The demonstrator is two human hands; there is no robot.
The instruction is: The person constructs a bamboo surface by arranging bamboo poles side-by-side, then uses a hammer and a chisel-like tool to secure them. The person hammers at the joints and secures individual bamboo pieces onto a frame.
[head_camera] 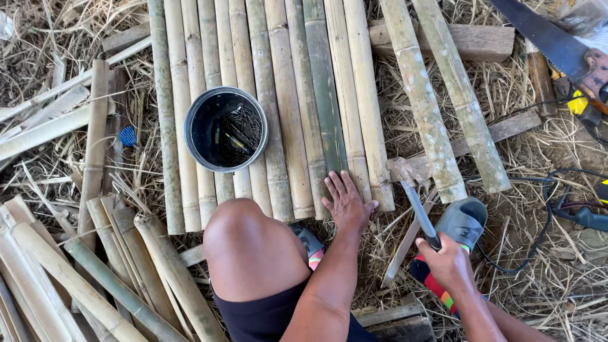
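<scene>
The left hand (345, 201) lies flat, released, on the bamboo slats (278, 101) at 6 o'clock. The right hand (448, 261) grasps a hammer (415, 202), its head at the slats' 4 o'clock edge; a nail bucket (225, 129) sits on them.

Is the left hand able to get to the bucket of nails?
Probably yes. The left hand lies flat on the bamboo slats, holding nothing, and the bucket stands open on the same slats just beyond the knee, with nothing between them.

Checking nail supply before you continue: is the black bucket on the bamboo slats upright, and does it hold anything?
Upright: the black bucket stands on the bamboo slats, mouth facing up. Nails lie along its bottom; mostly empty.
</scene>
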